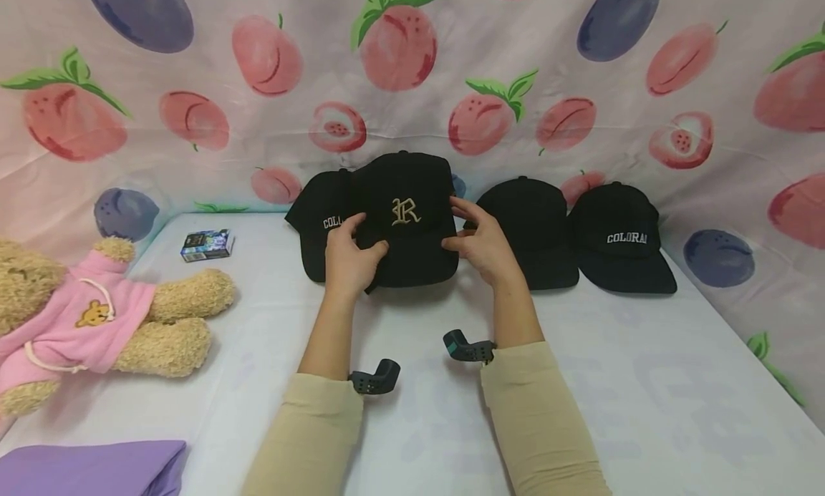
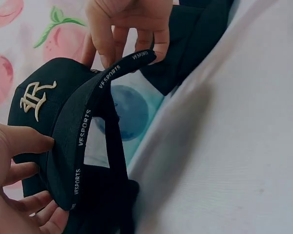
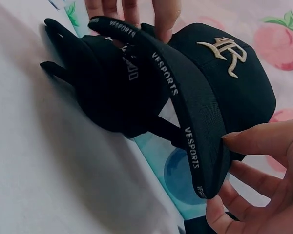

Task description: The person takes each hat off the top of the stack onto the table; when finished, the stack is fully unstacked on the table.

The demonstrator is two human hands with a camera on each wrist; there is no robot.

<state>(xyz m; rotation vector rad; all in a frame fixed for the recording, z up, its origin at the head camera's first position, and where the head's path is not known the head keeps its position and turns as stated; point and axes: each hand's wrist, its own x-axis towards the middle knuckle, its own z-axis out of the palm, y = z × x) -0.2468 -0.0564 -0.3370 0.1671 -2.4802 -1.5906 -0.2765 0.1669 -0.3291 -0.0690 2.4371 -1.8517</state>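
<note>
A black cap with a gold letter R (image 1: 407, 245) is held up between both hands in the head view. My left hand (image 1: 351, 260) grips its left side, the thumb on the front at the brim. The right hand (image 1: 486, 245) pinches the opposite side of the brim. White VESPORTS lettering runs along the brim's edge (image 2: 80, 129) in the left wrist view. Behind the held cap, partly hidden, sits a black cap with white letters (image 1: 316, 231). To the right are a plain-looking black cap (image 1: 535, 231) and a black cap with white lettering (image 1: 619, 231).
At the left lies a teddy bear (image 1: 97, 317) in a pink hoodie. A small dark patterned box (image 1: 208, 245) rests near the back. Purple folded cloth (image 1: 97, 471) lies at the front left. A fruit-print curtain (image 1: 412, 117) hangs behind the white table (image 1: 425, 424).
</note>
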